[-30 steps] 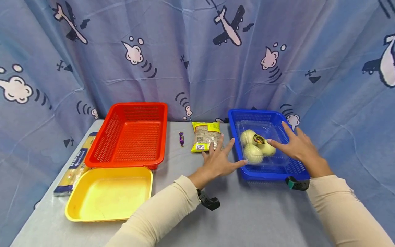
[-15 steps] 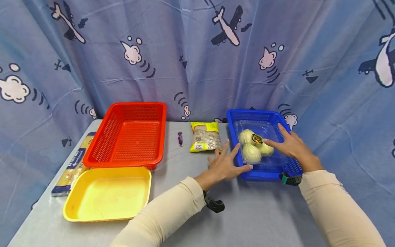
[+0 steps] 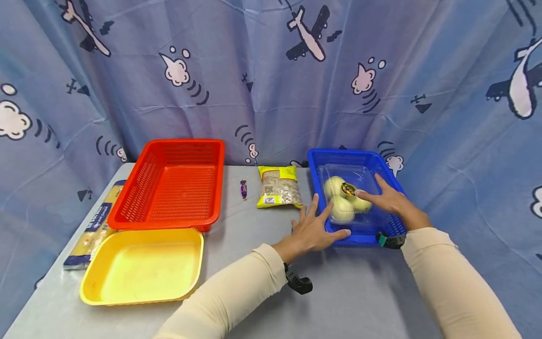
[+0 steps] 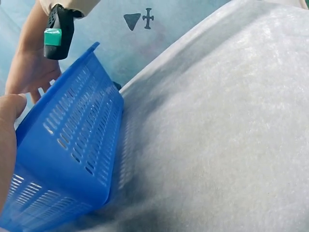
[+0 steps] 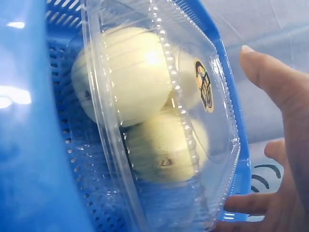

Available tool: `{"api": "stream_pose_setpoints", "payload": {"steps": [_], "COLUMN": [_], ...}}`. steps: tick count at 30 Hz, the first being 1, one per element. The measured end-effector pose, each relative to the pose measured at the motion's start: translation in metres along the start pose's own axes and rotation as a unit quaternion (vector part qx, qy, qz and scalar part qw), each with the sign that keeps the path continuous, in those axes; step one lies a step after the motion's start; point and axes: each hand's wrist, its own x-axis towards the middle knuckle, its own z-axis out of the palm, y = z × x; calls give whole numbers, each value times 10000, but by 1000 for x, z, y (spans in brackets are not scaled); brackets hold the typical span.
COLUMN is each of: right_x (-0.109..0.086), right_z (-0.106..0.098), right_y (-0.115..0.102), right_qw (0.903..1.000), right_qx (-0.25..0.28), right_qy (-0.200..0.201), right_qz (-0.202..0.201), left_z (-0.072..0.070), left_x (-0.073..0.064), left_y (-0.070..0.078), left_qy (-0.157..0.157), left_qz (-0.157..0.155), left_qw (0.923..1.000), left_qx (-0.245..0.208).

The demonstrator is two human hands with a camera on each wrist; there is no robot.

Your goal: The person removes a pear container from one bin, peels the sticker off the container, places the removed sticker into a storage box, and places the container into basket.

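A clear plastic clamshell box (image 3: 366, 181) holds pale yellow-green round fruits (image 3: 342, 209) and bears a dark oval sticker. It sits inside the blue basket (image 3: 353, 239). My left hand (image 3: 311, 231), fingers spread, is at the basket's near left corner; its thumb (image 4: 8, 116) shows beside the rim in the left wrist view. Whether it touches the rim I cannot tell. My right hand (image 3: 391, 200) reaches over the basket's right side, thumb above the box. In the right wrist view its fingers (image 5: 251, 204) lie near the box's edge, not curled round it.
Left of the basket lie a yellow-and-clear packet (image 3: 279, 186) and a small purple wrapped candy (image 3: 243, 189). A red basket (image 3: 169, 200) and a yellow tray (image 3: 144, 299) stand at left, with a long packet (image 3: 96, 226) beside them. A patterned curtain (image 3: 228, 70) hangs behind.
My left hand has moved right, from near the yellow packet to the blue basket's near left corner. My right hand has shifted slightly inward over the box. The head view has turned slightly right.
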Motion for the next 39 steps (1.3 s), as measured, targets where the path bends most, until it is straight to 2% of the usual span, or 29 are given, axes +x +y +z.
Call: {"api": "stream_pose_setpoints", "payload": {"steps": [4, 10, 24, 32, 39], "right_x": [3, 4, 11, 17, 25], "right_z": [3, 7, 7, 9, 10], "right_y": [3, 11, 12, 13, 17], "right_qw": [9988, 9895, 9824, 9685, 9604], "right_qx": [428, 1133, 1298, 1787, 1898], "right_qy": [-214, -670, -916, -1049, -1259], "right_qz": [120, 596, 983, 1383, 1605], "left_z": [2, 5, 4, 3, 3], "left_x": [2, 2, 2, 1, 2], "left_y": [-1, 0, 0, -2, -4], "left_qy": [-31, -139, -92, -98, -103], "left_qz": [43, 10, -49, -55, -97], "left_qw": [10000, 9998, 9998, 9999, 9997], "left_qx": [58, 137, 169, 126, 192]}}
